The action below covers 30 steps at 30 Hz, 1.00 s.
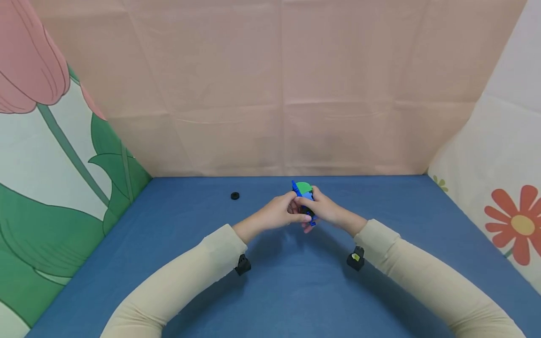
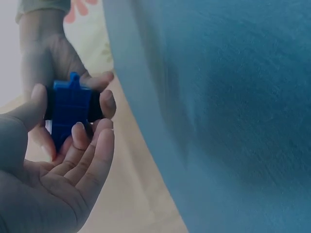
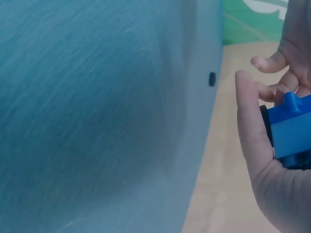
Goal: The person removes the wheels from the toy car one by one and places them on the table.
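Currently, a blue-and-green toy vehicle is being held over the far part of a blue table cover, and it is being gripped from both sides at once. From the vehicle's left, it is being pinched by the left hand, the thumb being set against one side and the fingers being bent round the other. From the vehicle's right, it is being clasped by the right hand, whose thumb is being laid over it in the head view. At the vehicle's far end, a rounded green piece is being shown. A dark-blue face with a small lug is being presented to the left wrist camera, while the black parts at the vehicle's sides are being partly covered by fingers. Well apart from the vehicle, to its left, a small black toy wheel is being borne by the same cover. Nearer the person than the vehicle, black wrist cameras are being worn beside the cuffs of cream sleeves. Behind the vehicle, a creased beige backdrop is being seen; far to its left a printed pink tulip, and far to its right a printed red flower, are being displayed.
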{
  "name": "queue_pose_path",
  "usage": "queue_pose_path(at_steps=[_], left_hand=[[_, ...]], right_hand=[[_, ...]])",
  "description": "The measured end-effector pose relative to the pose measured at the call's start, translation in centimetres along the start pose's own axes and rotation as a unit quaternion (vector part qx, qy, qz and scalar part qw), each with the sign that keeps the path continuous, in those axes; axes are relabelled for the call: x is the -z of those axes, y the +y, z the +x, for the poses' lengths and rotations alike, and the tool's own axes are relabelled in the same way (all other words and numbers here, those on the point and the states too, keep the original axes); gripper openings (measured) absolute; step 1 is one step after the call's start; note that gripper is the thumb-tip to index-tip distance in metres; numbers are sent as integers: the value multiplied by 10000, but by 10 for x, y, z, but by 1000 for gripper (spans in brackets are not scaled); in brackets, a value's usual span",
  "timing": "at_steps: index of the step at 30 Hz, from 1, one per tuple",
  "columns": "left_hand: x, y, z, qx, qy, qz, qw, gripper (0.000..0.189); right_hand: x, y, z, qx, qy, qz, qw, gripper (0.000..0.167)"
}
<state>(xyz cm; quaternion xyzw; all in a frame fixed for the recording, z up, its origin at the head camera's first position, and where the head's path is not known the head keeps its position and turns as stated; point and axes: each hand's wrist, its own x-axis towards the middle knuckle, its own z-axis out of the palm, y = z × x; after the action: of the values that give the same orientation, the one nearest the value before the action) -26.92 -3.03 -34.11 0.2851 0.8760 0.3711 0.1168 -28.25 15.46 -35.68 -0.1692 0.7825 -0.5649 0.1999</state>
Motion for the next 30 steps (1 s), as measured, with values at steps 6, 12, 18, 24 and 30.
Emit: queue_pose_path(at_steps=[6, 12, 18, 24, 30], left_hand=[[5, 3, 0, 227, 19, -66, 9997, 39], [5, 2, 0, 464, -322, -175, 9982, 32], [2, 2, -2, 408, -507, -572, 9962, 29], [-1, 4, -3, 341, -248, -537, 9977, 35], [-3, 4, -6, 142, 99, -368, 9992, 29]], right_hand=[[-3, 0, 2, 42, 209, 379, 9991, 57], [-6, 4, 6, 68, 549, 609, 9966, 67], [-5, 3, 7, 49, 664, 653, 9956, 67], [-5, 3, 8, -41, 775, 661, 9948, 55], [-5, 3, 8, -97, 810, 758, 9938, 53]])
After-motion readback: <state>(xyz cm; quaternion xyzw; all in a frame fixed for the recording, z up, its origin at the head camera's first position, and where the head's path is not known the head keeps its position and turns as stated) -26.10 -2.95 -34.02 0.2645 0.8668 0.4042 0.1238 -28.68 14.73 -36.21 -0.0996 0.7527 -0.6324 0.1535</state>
